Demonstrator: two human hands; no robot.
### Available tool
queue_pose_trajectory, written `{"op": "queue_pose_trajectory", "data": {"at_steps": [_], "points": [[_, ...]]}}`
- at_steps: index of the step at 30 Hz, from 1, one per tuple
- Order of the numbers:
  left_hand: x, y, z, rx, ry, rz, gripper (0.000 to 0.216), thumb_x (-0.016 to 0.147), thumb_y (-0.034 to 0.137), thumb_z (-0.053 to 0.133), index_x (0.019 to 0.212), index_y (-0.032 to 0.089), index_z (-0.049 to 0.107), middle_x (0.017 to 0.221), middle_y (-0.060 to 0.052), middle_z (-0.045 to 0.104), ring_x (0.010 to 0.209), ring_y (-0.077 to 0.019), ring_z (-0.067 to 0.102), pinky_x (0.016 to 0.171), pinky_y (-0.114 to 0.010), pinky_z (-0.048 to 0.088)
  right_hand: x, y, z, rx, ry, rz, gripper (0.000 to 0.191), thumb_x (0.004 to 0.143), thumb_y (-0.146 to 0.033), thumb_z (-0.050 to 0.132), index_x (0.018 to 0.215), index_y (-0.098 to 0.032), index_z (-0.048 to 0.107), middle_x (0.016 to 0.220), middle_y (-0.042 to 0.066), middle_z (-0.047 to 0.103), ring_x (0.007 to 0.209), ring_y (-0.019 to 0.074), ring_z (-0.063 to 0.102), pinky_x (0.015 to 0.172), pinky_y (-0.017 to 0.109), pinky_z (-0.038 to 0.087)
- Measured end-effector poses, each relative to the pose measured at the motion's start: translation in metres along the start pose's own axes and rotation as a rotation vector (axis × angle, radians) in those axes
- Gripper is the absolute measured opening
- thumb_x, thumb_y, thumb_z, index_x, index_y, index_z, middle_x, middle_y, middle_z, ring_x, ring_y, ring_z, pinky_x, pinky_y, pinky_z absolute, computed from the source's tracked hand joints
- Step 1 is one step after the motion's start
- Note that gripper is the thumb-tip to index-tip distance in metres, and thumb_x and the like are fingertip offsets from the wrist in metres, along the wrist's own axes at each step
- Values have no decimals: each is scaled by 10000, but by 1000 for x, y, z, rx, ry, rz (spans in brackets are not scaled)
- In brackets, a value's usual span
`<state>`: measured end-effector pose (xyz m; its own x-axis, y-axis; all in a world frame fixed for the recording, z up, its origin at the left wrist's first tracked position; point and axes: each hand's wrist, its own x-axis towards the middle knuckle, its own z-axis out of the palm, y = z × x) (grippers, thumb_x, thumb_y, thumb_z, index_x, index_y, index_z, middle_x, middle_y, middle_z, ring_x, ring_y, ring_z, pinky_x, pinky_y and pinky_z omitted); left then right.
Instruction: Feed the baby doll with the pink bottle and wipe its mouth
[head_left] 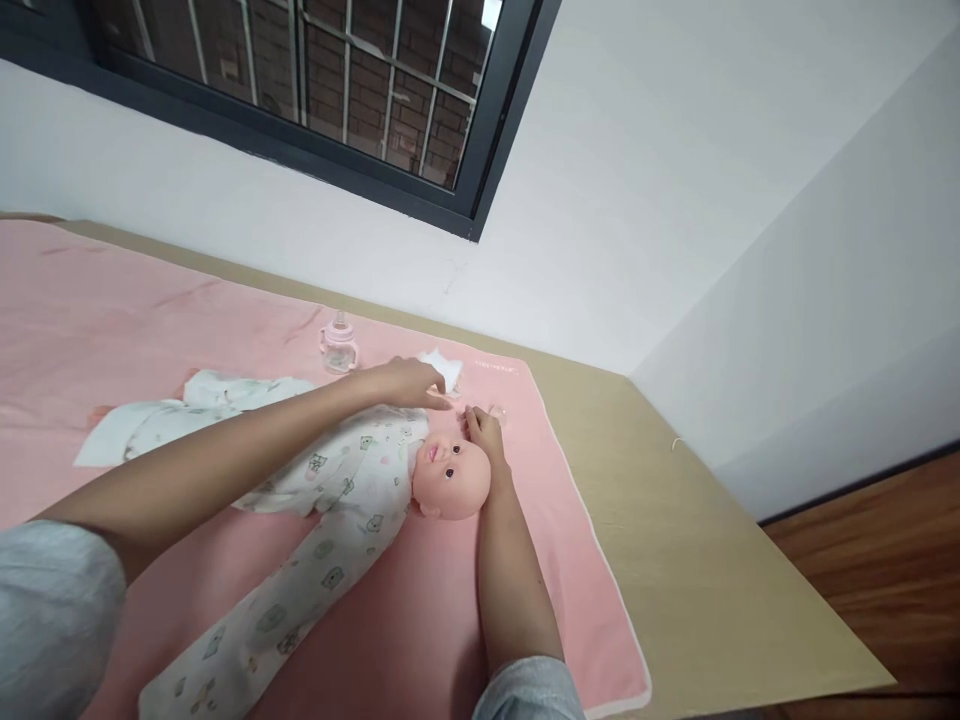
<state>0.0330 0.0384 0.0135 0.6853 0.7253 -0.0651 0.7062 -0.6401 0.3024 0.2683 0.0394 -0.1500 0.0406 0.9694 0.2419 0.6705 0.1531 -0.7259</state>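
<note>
A baby doll (452, 478) lies on its back on a pink mat (420, 610), dressed in a white printed outfit (360, 480). Over the doll's upper chest reaches my left hand (409, 382), thumb and fingers apart. Just behind those fingers is a white crumpled piece, like a tissue or cloth (444, 369); whether they touch it I cannot tell. Close against the top of the doll's head rests my right hand (484, 430), its fingers curled; what they hold, if anything, is hidden. A small clear object (499, 412) lies right beside it.
A pink-topped baby bottle with handles (340, 345) stands on the mat behind the doll. The mat covers part of a tan board surface (637, 480), bordered by a white wall (570, 250). Above is a dark-framed barred window (360, 90).
</note>
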Motion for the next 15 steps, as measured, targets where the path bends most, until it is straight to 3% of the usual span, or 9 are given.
{"op": "queue_pose_trajectory", "data": {"at_steps": [3,8,12,15], "points": [[17,17,16,-29,-167,5,585,830,648,474,1063,177,732,1123,-166,717,1075,-363,602,1016,-513,346,-1,-1,-1,11,-5,7,495,932,-568,337,723,-202,595,633,8,616,647,147,561,592,228,366],[44,25,27,-207,-370,68,553,776,690,535,899,209,778,1030,-104,754,982,-282,647,927,-339,448,-3,-4,-1,16,12,19,497,924,-575,346,674,-202,559,610,8,601,615,145,532,566,236,338],[61,21,39,-353,-481,59,507,719,662,617,920,227,780,945,-86,759,936,-284,663,851,-343,503,-2,-6,-1,37,0,55,469,919,-553,368,715,-197,594,637,18,630,657,155,564,585,236,364],[72,17,52,-458,-453,51,556,719,656,612,1039,222,750,1010,-112,743,993,-305,649,830,-364,522,-1,-8,0,15,-4,83,452,917,-529,381,727,-191,614,641,28,637,661,158,566,593,241,369]]}}
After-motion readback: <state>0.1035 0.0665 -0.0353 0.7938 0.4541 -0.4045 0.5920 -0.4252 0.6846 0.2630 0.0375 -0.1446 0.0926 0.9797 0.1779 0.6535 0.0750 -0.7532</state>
